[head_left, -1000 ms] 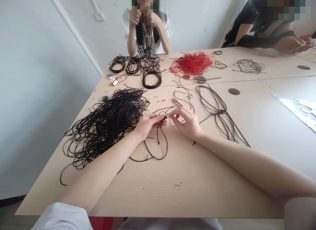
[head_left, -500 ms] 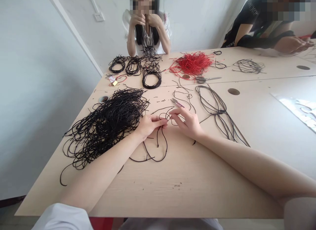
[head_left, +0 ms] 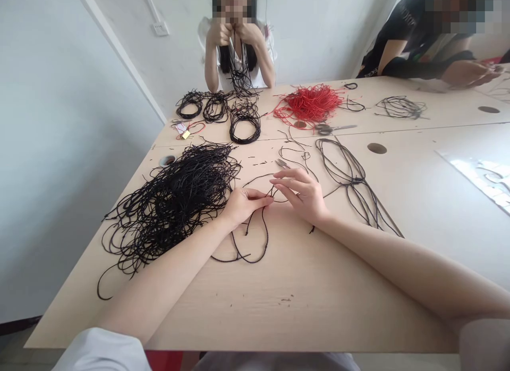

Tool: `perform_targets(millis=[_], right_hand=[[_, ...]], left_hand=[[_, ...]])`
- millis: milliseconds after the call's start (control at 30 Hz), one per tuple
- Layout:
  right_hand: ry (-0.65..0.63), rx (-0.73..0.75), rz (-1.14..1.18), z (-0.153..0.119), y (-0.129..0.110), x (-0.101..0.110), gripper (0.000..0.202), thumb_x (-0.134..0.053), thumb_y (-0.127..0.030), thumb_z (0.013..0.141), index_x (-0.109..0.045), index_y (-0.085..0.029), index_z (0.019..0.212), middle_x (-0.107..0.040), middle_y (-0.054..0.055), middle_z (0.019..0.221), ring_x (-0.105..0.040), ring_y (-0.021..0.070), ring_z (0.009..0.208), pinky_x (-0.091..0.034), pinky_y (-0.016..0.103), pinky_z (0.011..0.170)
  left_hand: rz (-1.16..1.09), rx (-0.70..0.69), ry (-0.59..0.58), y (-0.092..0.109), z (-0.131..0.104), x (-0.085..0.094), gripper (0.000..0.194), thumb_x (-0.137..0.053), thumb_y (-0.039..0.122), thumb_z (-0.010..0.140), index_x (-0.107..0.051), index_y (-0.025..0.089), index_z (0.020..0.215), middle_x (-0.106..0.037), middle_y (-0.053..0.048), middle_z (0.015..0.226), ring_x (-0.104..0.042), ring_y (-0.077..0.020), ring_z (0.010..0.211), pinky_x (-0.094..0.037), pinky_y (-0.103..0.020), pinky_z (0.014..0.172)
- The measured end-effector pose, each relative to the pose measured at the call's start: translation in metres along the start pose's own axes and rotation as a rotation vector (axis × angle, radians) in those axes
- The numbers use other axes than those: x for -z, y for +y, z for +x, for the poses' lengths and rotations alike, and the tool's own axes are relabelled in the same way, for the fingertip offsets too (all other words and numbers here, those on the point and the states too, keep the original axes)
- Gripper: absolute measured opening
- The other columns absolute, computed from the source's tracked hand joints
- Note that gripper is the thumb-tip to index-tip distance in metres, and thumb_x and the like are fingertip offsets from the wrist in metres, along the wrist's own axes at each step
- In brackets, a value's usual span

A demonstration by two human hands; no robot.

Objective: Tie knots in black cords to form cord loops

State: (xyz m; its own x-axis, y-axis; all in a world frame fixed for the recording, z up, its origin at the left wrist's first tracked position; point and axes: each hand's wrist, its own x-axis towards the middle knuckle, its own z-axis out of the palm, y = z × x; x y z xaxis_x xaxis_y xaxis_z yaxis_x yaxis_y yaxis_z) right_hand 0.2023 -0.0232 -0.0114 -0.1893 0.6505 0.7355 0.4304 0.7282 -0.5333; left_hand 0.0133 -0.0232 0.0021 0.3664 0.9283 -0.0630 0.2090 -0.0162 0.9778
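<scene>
Thumb and fingers of my left hand (head_left: 246,205) pinch a thin black cord (head_left: 266,238), whose loops hang down onto the wooden table (head_left: 263,318). Close by on the right, my right hand (head_left: 300,193) has its thumb and index finger together at a strand of the same cord. A big tangled pile of black cords (head_left: 179,201) lies left of my left hand. Just beyond my right hand are small snips (head_left: 282,163), partly covered by its fingers. A tied bundle of black cords (head_left: 356,182) rests to the right.
Farther back lie coiled black cords (head_left: 245,127), a red cord pile (head_left: 313,104), scissors (head_left: 326,128) and small tags (head_left: 183,131). One person (head_left: 255,36) sits opposite holding black cords; another person (head_left: 406,47) leans on the table at right. Round holes (head_left: 376,148) pierce the tabletop.
My right hand's fingers have shifted slightly and cover more of the snips. The cord loops below my left hand have moved a little. Across the table, the person's hands have moved slightly.
</scene>
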Motion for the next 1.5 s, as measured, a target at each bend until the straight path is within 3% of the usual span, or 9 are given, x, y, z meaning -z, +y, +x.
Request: perform_targets(millis=[233, 433, 600, 767, 900, 1067, 1267, 1367, 1500], right_hand=[[0.016, -0.026, 0.062, 0.001, 0.0, -0.001, 0.007, -0.063, -0.022, 0.084, -0.068, -0.026, 0.086, -0.065, 0.001, 0.08, -0.061, 0.0161, 0.077, -0.05, 0.043, 0.092], [-0.106, -0.012, 0.053, -0.001, 0.001, -0.002, 0.007, -0.059, -0.023, 0.087, -0.065, -0.025, 0.089, -0.066, 0.003, 0.085, -0.062, 0.0173, 0.082, -0.047, 0.043, 0.093], [-0.102, 0.048, 0.0, -0.001, 0.003, -0.003, 0.007, -0.058, -0.023, 0.086, -0.064, -0.025, 0.09, -0.064, 0.004, 0.086, -0.061, 0.0178, 0.082, -0.048, 0.043, 0.09], [-0.098, 0.114, -0.072, -0.001, 0.007, -0.004, 0.006, -0.06, -0.024, 0.085, -0.063, -0.026, 0.09, -0.065, 0.003, 0.088, -0.061, 0.0174, 0.081, -0.044, 0.045, 0.094], [-0.103, 0.079, -0.108, -0.002, 0.005, -0.004, 0.006, -0.062, -0.026, 0.084, -0.064, -0.027, 0.089, -0.066, 0.002, 0.088, -0.062, 0.0182, 0.082, -0.042, 0.046, 0.095], [-0.084, -0.052, 0.0, -0.002, -0.004, -0.005, 0.005, -0.06, -0.027, 0.084, -0.064, -0.024, 0.085, -0.064, 0.003, 0.084, -0.061, 0.0177, 0.08, -0.048, 0.039, 0.085], [-0.201, -0.455, 0.309, 0.0, -0.016, -0.006, 0.02, -0.054, -0.037, 0.087, -0.059, -0.019, 0.079, -0.063, 0.002, 0.073, -0.058, 0.0142, 0.067, -0.05, 0.029, 0.063], [-0.115, -0.614, 0.457, 0.001, -0.015, -0.007, 0.02, -0.058, -0.037, 0.084, -0.058, -0.018, 0.081, -0.063, 0.002, 0.071, -0.06, 0.0133, 0.066, -0.051, 0.027, 0.06], [0.032, -0.626, 0.572, 0.001, -0.009, -0.009, 0.02, -0.064, -0.036, 0.08, -0.057, -0.018, 0.085, -0.067, 0.006, 0.084, -0.065, 0.0165, 0.08, -0.054, 0.03, 0.069]], left_hand=[[-0.282, 0.072, 0.034, 0.001, 0.002, 0.002, 0.026, -0.079, 0.034, 0.065, -0.074, 0.013, 0.079, -0.067, -0.004, 0.068, -0.056, -0.011, 0.062, -0.045, -0.026, 0.066], [-0.354, 0.099, 0.015, 0.002, 0.002, 0.004, 0.028, -0.08, 0.034, 0.063, -0.074, 0.012, 0.079, -0.069, -0.006, 0.07, -0.059, -0.0118, 0.065, -0.047, -0.027, 0.069], [-0.361, 0.085, -0.021, 0.003, 0.001, 0.003, 0.025, -0.075, 0.035, 0.07, -0.073, 0.011, 0.075, -0.067, -0.006, 0.069, -0.058, -0.0106, 0.064, -0.046, -0.025, 0.065], [-0.412, 0.107, 0.019, 0.004, 0.001, 0.003, 0.024, -0.075, 0.033, 0.07, -0.073, 0.011, 0.079, -0.067, -0.005, 0.07, -0.059, -0.0107, 0.065, -0.046, -0.024, 0.065], [-0.383, 0.095, 0.051, 0.006, -0.001, 0.0, 0.025, -0.075, 0.035, 0.069, -0.073, 0.011, 0.077, -0.067, -0.005, 0.067, -0.058, -0.011, 0.062, -0.046, -0.025, 0.063], [-0.298, 0.028, 0.136, 0.003, -0.003, -0.004, 0.027, -0.074, 0.037, 0.069, -0.075, 0.013, 0.081, -0.071, -0.007, 0.074, -0.06, -0.0129, 0.065, -0.047, -0.027, 0.066], [-0.137, -0.091, 0.198, -0.002, -0.004, -0.006, 0.028, -0.072, 0.04, 0.071, -0.074, 0.014, 0.081, -0.07, -0.006, 0.074, -0.06, -0.0152, 0.067, -0.047, -0.028, 0.068], [-0.095, -0.097, 0.138, -0.001, -0.003, -0.007, 0.028, -0.068, 0.041, 0.075, -0.07, 0.014, 0.082, -0.066, -0.004, 0.069, -0.056, -0.0121, 0.062, -0.042, -0.024, 0.059], [-0.103, -0.096, 0.098, 0.0, -0.002, -0.006, 0.029, -0.064, 0.043, 0.079, -0.066, 0.014, 0.081, -0.064, -0.002, 0.069, -0.053, -0.0104, 0.061, -0.039, -0.022, 0.057]])
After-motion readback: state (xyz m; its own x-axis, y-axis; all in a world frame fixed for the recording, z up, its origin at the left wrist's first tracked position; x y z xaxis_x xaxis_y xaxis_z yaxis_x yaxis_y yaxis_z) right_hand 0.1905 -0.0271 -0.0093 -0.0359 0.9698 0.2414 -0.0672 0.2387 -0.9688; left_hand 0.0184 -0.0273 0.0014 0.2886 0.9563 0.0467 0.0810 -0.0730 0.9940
